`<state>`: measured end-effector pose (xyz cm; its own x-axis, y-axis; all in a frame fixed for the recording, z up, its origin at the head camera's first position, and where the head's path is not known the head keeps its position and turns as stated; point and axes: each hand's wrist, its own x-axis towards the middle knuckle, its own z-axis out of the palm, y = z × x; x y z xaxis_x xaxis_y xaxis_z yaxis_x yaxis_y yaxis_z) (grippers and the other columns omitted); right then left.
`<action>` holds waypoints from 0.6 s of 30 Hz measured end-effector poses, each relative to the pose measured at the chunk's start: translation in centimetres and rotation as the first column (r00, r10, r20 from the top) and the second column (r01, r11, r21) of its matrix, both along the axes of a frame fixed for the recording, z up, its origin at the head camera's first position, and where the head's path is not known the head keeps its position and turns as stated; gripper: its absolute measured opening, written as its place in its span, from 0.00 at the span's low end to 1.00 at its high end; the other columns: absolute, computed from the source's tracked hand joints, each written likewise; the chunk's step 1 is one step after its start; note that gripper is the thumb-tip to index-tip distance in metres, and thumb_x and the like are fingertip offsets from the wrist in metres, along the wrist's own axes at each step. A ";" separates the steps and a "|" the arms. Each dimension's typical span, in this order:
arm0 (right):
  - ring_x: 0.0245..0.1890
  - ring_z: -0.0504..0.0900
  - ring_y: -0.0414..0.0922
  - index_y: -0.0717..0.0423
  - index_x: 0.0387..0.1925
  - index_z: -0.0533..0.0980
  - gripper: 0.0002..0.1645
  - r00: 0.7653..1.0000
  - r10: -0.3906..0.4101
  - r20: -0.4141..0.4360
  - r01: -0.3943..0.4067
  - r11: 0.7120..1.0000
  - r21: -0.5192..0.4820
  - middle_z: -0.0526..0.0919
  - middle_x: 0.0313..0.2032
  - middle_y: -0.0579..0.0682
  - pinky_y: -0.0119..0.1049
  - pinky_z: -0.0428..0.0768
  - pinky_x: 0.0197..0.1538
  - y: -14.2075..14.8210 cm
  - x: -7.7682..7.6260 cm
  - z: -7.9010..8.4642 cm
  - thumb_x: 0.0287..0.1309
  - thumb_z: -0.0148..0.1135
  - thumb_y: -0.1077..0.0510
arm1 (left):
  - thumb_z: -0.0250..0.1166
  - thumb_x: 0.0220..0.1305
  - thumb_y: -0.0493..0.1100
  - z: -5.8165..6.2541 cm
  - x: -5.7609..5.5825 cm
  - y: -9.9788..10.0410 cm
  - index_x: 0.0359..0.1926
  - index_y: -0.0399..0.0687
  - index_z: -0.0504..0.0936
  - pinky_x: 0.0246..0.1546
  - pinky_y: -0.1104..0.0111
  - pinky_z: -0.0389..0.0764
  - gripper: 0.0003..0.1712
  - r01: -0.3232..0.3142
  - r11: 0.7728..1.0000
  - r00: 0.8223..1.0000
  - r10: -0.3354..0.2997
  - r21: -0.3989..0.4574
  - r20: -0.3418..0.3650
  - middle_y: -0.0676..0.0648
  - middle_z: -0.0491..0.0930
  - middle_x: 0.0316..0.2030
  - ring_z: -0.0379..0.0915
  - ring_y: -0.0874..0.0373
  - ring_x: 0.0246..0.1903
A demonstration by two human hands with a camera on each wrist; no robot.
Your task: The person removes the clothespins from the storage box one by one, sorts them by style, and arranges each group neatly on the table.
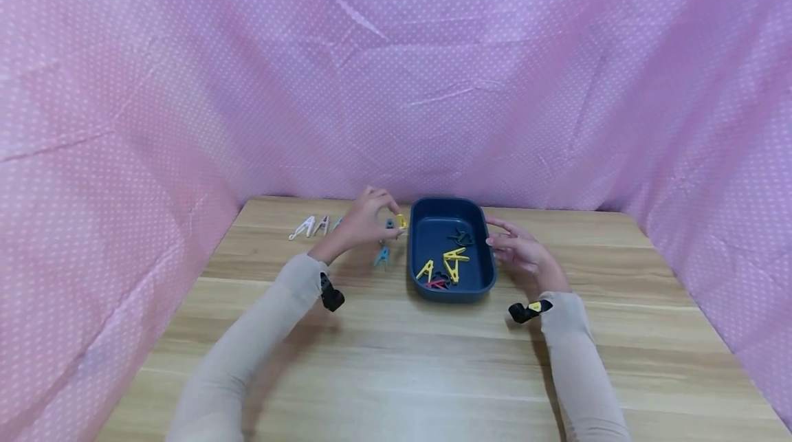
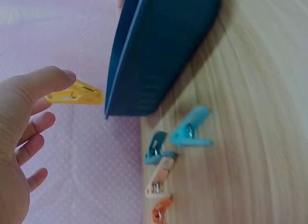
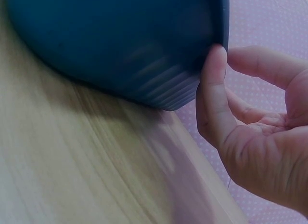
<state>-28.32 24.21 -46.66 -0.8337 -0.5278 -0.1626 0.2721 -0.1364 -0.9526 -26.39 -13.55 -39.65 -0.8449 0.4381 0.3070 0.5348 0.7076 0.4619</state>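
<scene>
My left hand [image 1: 365, 220] pinches a yellow clothespin [image 2: 77, 94] between thumb and forefinger. It hovers just off the left rim of a dark blue tub [image 1: 452, 296], the other fingers loosely bent. On the tub's opposite side, my right hand [image 1: 520, 249] grips the rim, with fingertips [image 3: 215, 65] against the outer wall. Inside the tub lie yellow clothespins [image 1: 456, 255], dark green ones [image 1: 463, 238] and a red one [image 1: 436, 284]. Below the left hand, a light blue clothespin [image 2: 191, 129] lies on the table beside a teal one [image 2: 155, 148].
Farther left on the wooden table [image 1: 396, 366] lie a white clothespin [image 1: 302, 227] and a pale one [image 1: 322, 224]. A peach clothespin [image 2: 160, 177] and an orange one [image 2: 160, 212] show in the left wrist view. Pink dotted cloth [image 1: 396, 84] hangs around the table.
</scene>
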 end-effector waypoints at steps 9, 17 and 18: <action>0.39 0.86 0.35 0.61 0.78 0.46 0.38 1.000 0.009 0.006 -0.009 1.000 -0.012 0.88 0.40 0.44 0.29 0.84 0.46 -0.1 0.0 0.0 0.73 0.45 0.73 | 0.78 0.53 0.46 -1.0 0.6 -2.2 0.43 0.47 0.83 0.65 0.49 0.68 0.18 -0.091 0.996 0.996 0.091 0.015 0.017 0.46 0.81 0.54 0.66 0.47 0.61; 0.39 0.86 0.34 0.61 0.78 0.48 0.37 1.000 0.006 -0.016 -0.006 1.000 0.002 0.88 0.40 0.43 0.29 0.84 0.47 0.0 -0.1 -0.1 0.73 0.46 0.73 | 0.79 0.52 0.46 -2.5 0.9 -4.2 0.42 0.45 0.84 0.58 0.50 0.71 0.18 -0.115 0.993 0.993 0.116 -0.030 0.020 0.45 0.82 0.51 0.67 0.47 0.55; 0.39 0.86 0.34 0.61 0.78 0.48 0.37 1.000 0.005 -0.013 -0.005 1.000 0.002 0.88 0.40 0.43 0.29 0.84 0.47 -0.1 -0.1 0.0 0.73 0.46 0.73 | 0.79 0.52 0.45 -2.6 1.0 -4.4 0.42 0.44 0.84 0.59 0.50 0.71 0.18 -0.119 0.992 0.993 0.120 -0.038 0.021 0.45 0.83 0.50 0.67 0.47 0.56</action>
